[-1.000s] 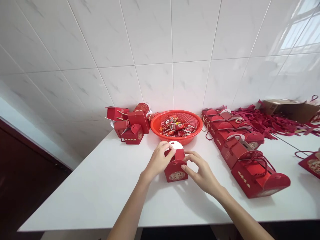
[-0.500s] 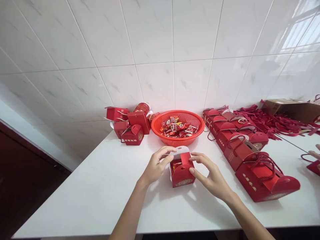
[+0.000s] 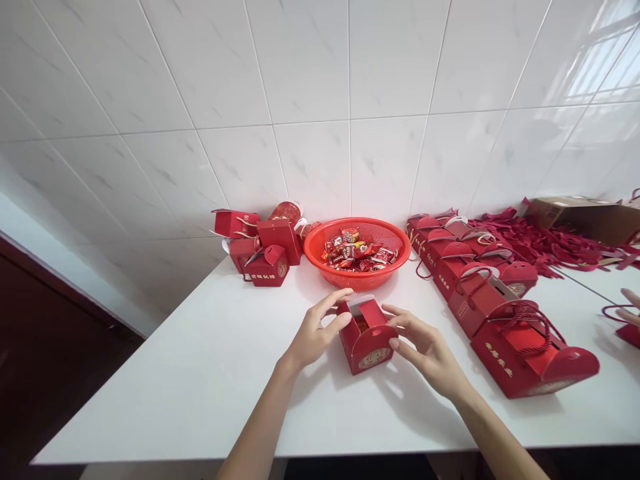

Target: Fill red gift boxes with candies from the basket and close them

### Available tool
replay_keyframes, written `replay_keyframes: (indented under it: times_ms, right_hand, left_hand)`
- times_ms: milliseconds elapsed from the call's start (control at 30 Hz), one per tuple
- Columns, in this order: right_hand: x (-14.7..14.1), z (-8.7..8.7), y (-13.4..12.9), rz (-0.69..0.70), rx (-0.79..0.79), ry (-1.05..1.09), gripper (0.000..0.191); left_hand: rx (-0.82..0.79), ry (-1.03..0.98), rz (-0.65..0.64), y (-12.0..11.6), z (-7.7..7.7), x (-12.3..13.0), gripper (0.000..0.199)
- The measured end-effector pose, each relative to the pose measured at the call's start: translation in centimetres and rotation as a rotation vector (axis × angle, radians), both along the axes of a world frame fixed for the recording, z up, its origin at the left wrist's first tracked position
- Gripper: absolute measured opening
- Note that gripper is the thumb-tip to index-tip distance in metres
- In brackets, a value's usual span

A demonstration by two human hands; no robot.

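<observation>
A small red paper box [image 3: 373, 347] stands on the white table, its top partly open, with something wrapped just visible inside. My left hand [image 3: 317, 330] is at the box's left side, thumb and fingers spread around its upper edge. On the right side, my right hand [image 3: 425, 343] touches the front flap with its thumb and fingertips, the fingers apart. Behind the box sits a red plastic basket [image 3: 357, 277] that holds wrapped sweets [image 3: 355, 250].
Several red boxes [image 3: 270, 267] cluster at the back left. Rows of boxes with cord handles [image 3: 520, 353] line the right. Beyond them lie dark red ribbons [image 3: 520, 233] and a cardboard carton [image 3: 580, 217]. Another person's hand [image 3: 631, 308] shows at the right edge.
The box has turned slightly, its front now facing more to the right. Its front and back flaps lean further outward. My right hand has shifted slightly right with the front flap.
</observation>
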State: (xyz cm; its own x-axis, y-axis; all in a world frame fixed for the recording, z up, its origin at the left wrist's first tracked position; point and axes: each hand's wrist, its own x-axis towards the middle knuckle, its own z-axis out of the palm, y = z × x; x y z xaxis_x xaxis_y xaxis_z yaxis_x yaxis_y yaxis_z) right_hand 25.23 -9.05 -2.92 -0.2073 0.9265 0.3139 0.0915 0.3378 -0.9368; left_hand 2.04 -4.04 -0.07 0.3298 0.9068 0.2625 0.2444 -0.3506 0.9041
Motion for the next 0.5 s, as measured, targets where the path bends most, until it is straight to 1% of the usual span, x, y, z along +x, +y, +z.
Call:
replay_keyframes:
  times_ms: [67,133,233,300,367,433,500]
  right_hand:
    - [0.4,0.0,0.0,0.059,-0.079,0.103,0.022]
    - [0.6,0.0,0.0,0.085,-0.112,0.138,0.023]
    - [0.5,0.3,-0.1,0.082,-0.106,0.12,0.024]
    - [0.2,0.5,-0.2,0.061,-0.086,0.102,0.025]
    - [-0.1,0.7,-0.2,0.04,-0.07,0.085,0.026]
    - [-0.3,0.8,-0.2,0.027,-0.058,0.063,0.028]
    - [-0.3,0.8,-0.2,0.016,-0.044,0.035,0.03]
  left_hand:
    - [0.004,-0.002,0.002,0.0,-0.2,0.0,0.044]
    - [0.007,-0.004,0.002,0.0,-0.4,0.1,0.046]
    - [0.036,0.0,0.019,0.0,-0.6,0.3,0.05]
    - [0.08,0.014,0.024,-0.1,-0.5,0.3,0.048]
    - [0.138,0.051,-0.008,-0.2,-0.1,0.2,0.041]
    - [0.177,0.121,-0.074,-0.2,0.4,0.0,0.032]
    - [0.182,0.209,-0.133,0.0,1.0,-0.3,0.029]
